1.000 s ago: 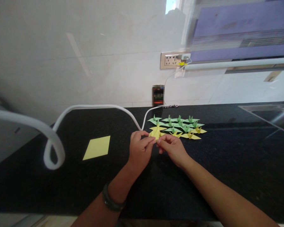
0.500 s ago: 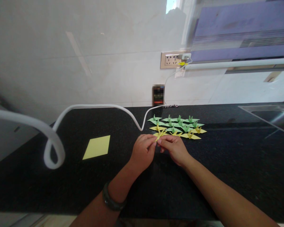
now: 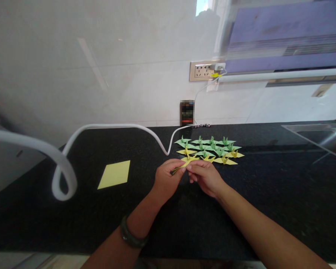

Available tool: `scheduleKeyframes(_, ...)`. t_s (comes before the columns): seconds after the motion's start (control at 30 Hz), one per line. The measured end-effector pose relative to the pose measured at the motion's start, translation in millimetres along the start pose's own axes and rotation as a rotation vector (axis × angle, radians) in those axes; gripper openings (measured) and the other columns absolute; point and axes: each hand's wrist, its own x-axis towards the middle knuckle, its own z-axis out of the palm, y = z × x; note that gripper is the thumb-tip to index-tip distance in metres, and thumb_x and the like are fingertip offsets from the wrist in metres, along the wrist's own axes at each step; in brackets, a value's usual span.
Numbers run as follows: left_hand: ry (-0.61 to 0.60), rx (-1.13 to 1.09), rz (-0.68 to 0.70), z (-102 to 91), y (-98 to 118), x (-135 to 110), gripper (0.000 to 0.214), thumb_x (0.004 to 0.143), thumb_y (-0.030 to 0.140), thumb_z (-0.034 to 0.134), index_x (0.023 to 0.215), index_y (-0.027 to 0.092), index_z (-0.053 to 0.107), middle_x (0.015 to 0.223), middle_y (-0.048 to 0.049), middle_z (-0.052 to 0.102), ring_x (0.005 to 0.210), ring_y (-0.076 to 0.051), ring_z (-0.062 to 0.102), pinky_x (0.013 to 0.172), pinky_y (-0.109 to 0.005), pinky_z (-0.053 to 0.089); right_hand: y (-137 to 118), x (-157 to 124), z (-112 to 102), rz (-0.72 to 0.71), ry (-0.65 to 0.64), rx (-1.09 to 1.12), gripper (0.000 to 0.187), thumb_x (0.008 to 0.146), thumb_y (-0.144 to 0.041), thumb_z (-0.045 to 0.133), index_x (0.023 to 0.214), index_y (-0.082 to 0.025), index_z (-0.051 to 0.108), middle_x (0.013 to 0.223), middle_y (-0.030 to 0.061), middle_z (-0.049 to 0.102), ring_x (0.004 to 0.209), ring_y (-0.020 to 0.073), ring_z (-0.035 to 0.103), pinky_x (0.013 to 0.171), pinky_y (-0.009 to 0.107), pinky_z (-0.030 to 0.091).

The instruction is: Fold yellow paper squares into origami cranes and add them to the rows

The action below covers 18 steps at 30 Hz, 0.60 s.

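Between the fingertips of my left hand [image 3: 170,177] and my right hand [image 3: 205,176] is a small piece of folded yellow paper [image 3: 186,164]. Both hands pinch it, closed, low over the black counter. My fingers cover much of its shape. Just beyond them stand rows of folded paper cranes, green cranes [image 3: 212,142] at the back and yellow cranes [image 3: 225,160] nearer to me. Off to the left a flat yellow sheet [image 3: 114,175] lies on the counter. A dark bangle is on my left wrist.
A thick white flexible tube [image 3: 123,126] loops across the left side of the black counter [image 3: 81,220]. Against the tiled wall leans a phone [image 3: 187,113], its cable running up to a socket [image 3: 203,71]. A sink [image 3: 322,136] edges the right side.
The folded yellow paper has turned in my fingers, and a strip of it now shows along my left hand. The hands have barely moved; the cranes and flat sheet stay put.
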Motion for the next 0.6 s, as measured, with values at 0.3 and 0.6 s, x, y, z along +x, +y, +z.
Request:
scheduleKeyframes(0.3,0.007,-0.049,-0.024,-0.8,0,0,0.018,0.071,0.024,0.056,0.083,0.015,0.064,0.088,-0.0079,0.062,0.084,-0.017,0.057,0.077,-0.029,0.046,-2,-1,2,0.09,-0.053,0.102,0.011,0.066,-0.026,0.061,0.068,-0.015,0.061,0.052,-0.0047,0.047,0.038,0.0034,0.037,0.04,0.019,0.039)
scheduleKeyframes(0.6,-0.008,0.004,-0.056,-3.4,3,3,0.016,0.072,0.024,0.054,0.08,0.015,0.065,0.085,-0.0076,0.063,0.081,-0.016,0.058,0.075,-0.029,0.046,-11,-2,-6,-0.409,0.291,-0.661,0.025,0.07,-0.034,0.056,0.054,-0.016,0.053,0.048,-0.0034,0.041,0.045,0.0078,0.038,0.044,0.022,0.032)
